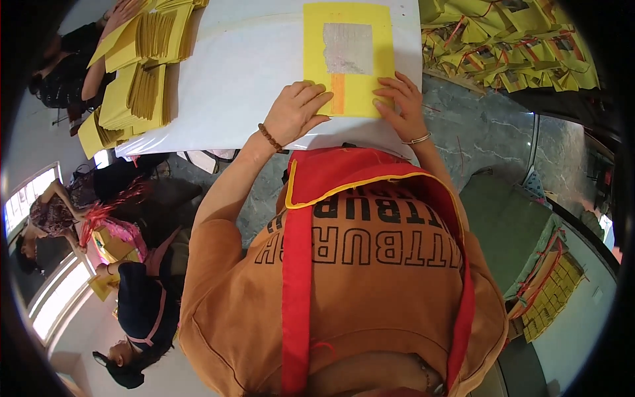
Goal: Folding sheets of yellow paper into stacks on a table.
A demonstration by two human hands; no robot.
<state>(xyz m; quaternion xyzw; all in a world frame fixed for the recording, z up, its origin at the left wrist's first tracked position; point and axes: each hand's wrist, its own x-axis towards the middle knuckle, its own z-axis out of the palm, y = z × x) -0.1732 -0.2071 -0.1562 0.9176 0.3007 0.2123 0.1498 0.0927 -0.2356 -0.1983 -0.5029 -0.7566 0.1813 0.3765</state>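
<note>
In front of me on the table lies a sheet or stack of yellow paper [315, 53], with a silver-grey square patch [348, 48] and an orange strip [338, 94] running down to its near edge. My left hand [297, 109] rests at its near left corner, fingers stretched onto the paper and thumb apart below them. At the near right corner, my right hand [403, 106] has its fingers spread, touching the paper's right side. Neither hand grips anything that I can see.
Folded yellow paper bundles [142, 92] are piled along the table's left side. More yellow paper pieces with red ties [503, 46] lie at the far right. A green-covered surface [496, 218] stands to my right. Several people are at the left, some handling yellow paper.
</note>
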